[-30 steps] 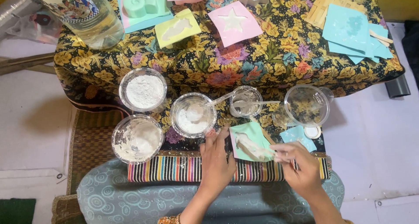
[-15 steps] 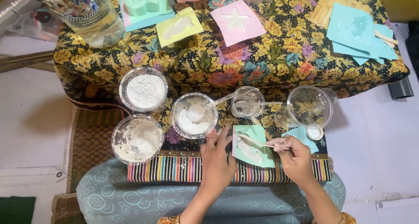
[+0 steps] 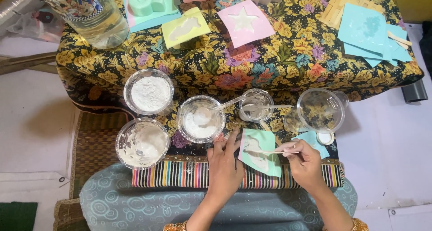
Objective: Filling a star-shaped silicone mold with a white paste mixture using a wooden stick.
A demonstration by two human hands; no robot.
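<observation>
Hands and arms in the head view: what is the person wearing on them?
Both forearms are bare, with no gloves on the left hand or the right hand. No rings or watch can be made out. At the bottom edge, patterned orange cuffs or bangles show at each arm.

The scene was evenly and softly lit, bright enough that every colour read clearly, with no hard beam from any side. Shadows were faint and short: a soft grey one lay on the pale floor (image 3: 31, 118) to the left of the cloth-covered table (image 3: 279, 64), and a thin one sat beneath the clear cups. Mild glare showed on the big water bottle (image 3: 96, 15) at the far left and on the rim of the empty clear cup (image 3: 320, 110). The white powder in the bowls was nearly washed out. Focus was fairly sharp in the middle; the far corners were softer and slightly bowed by the wide lens.
</observation>
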